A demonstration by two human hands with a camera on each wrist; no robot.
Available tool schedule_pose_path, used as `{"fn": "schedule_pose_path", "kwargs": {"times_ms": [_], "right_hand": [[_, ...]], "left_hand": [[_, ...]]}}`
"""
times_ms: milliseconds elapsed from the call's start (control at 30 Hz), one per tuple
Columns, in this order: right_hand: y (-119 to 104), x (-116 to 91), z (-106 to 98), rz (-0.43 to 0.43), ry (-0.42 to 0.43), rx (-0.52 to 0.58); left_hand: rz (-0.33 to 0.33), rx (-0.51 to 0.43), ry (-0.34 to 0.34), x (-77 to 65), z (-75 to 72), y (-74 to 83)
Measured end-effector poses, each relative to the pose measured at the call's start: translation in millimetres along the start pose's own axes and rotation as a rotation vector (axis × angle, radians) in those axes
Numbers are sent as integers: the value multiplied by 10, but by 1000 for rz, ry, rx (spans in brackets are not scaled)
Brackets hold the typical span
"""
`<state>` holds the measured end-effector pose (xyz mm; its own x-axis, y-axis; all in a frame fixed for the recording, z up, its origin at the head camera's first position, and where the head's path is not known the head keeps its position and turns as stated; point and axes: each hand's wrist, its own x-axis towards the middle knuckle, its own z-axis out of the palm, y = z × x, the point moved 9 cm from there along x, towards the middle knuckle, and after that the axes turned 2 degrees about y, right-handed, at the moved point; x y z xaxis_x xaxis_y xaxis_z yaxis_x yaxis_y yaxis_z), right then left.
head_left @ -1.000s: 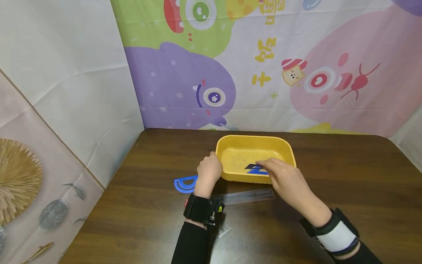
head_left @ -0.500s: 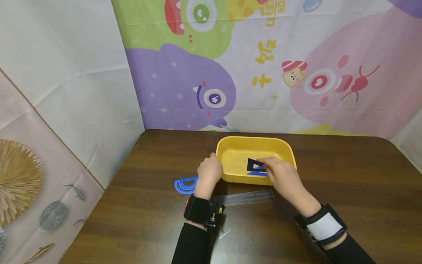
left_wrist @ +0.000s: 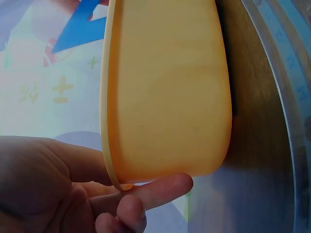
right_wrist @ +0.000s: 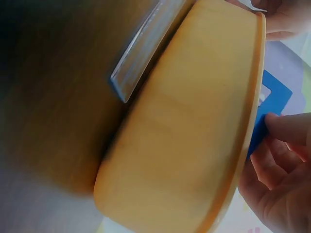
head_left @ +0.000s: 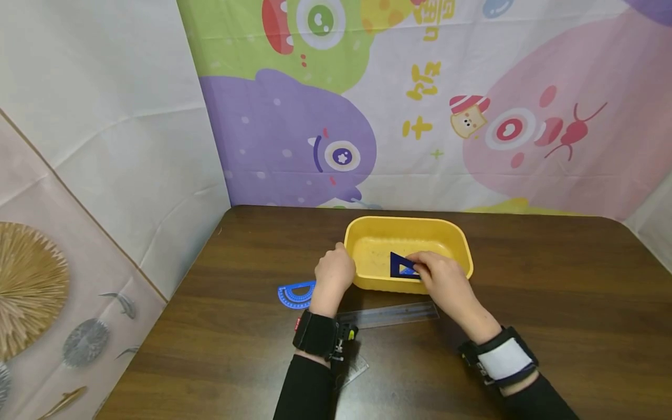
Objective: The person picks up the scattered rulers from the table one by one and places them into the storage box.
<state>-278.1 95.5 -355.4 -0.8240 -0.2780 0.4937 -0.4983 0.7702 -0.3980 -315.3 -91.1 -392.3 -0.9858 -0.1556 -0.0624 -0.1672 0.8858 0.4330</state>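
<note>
Brown table (head_left: 551,274), blue set square (head_left: 395,266), cut-out centre, right fingers (right_wrist: 286,127) pinching it, left fingers (left_wrist: 165,191) gripping yellow tray (left_wrist: 165,97)

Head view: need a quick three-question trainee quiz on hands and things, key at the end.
1. What does the right hand pinch: A ruler, B set square, C pen?
2. True or false: the left hand grips one end of the bin.
3. Name the blue thing on the table, just left of the left hand.

Key: 1 B; 2 true; 3 protractor.
</note>
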Motion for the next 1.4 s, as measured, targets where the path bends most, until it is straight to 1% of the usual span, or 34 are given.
{"fn": "schedule_pose_path", "kwargs": {"times_ms": [267,433,633,867,967,1200,1400], "right_hand": [[40,50,109,21,-46,3],[85,45,122,38,-47,15],[120,35,150,57,-66,53],[128,27,155,46,-61,66],[152,30,135,51,-49,67],[231,45,23,77,12,42],[330,29,-63,129,26,27]], "left_hand": [[-2,4,4,-1,3,-1],[2,12,5,1,-3,3],[2,11,1,0,-2,10],[-6,9,4,-4,-2,0],[-7,5,5,-4,-1,0],[2,1,15,4,-14,4],[-2,-4,7,-10,-10,-6]]}}
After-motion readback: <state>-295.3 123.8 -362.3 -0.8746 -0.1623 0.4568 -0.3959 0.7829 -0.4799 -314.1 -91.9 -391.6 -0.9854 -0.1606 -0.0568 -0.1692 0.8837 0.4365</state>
